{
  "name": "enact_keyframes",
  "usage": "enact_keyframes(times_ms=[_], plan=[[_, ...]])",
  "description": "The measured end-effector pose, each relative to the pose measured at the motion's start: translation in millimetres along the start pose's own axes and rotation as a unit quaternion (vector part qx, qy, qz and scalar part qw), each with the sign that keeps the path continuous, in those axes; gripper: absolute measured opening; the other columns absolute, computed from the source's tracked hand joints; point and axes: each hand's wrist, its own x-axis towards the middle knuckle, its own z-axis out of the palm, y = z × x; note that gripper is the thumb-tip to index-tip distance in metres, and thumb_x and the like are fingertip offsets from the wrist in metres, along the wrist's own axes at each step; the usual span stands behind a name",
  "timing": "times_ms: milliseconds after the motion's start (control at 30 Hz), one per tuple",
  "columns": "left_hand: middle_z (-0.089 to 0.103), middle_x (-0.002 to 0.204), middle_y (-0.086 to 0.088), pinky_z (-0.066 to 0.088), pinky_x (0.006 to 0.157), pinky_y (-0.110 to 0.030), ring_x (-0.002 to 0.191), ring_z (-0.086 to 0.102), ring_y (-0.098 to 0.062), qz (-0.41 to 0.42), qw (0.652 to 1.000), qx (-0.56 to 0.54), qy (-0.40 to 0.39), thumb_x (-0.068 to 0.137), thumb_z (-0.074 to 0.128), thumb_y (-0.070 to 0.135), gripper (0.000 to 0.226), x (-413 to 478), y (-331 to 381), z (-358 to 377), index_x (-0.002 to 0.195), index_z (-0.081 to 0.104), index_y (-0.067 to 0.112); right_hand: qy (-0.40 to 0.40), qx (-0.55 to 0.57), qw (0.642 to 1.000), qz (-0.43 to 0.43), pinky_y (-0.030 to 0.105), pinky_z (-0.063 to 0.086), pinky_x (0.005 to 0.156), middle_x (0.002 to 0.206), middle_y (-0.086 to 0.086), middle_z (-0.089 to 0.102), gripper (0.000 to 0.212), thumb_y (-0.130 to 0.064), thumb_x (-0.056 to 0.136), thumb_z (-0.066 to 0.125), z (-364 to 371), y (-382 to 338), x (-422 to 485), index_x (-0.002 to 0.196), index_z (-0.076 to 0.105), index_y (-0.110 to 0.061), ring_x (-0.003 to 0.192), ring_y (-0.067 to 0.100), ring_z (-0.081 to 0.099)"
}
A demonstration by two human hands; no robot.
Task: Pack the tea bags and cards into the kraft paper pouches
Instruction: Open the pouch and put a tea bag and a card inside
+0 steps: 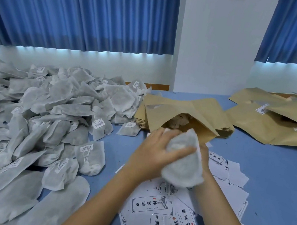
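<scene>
two hands meet near the middle of the bench [276, 185]. the left hand [157, 152] wraps its fingers over a bundle of tea bags [183, 160], whose top end is at the mouth of an open kraft pouch [188, 108]. the right hand [206, 160] is mostly hidden behind the bundle, so i cannot tell its grip. the bags look light, soft and springy, and should squash narrow if held across the middle. the pouch paper seems stiffer but likely to crease, so it is best steadied by its lower lip. loose cards [152, 205] lie toward the near edge and a pile of tea bags [48, 118] along the left edge.
</scene>
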Motion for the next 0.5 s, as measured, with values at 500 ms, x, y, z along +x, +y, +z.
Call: enact_keyframes(times_ms=[500], plan=[[0.027,0.15,-0.015,0.025,0.111,-0.04,0.136,0.03,-0.032,-0.242,0.877,0.153,-0.385,0.1,0.036,0.016,0.046,86.4,-24.5,33.4,0.146,0.028,0.011,0.004,-0.048,0.999,-0.003,0.02,0.046,0.047,0.068,0.007,0.062,0.025,0.004,0.095,0.031,28.7,29.5,-15.7,0.095,0.053,-0.008,0.05,0.017,0.057]])
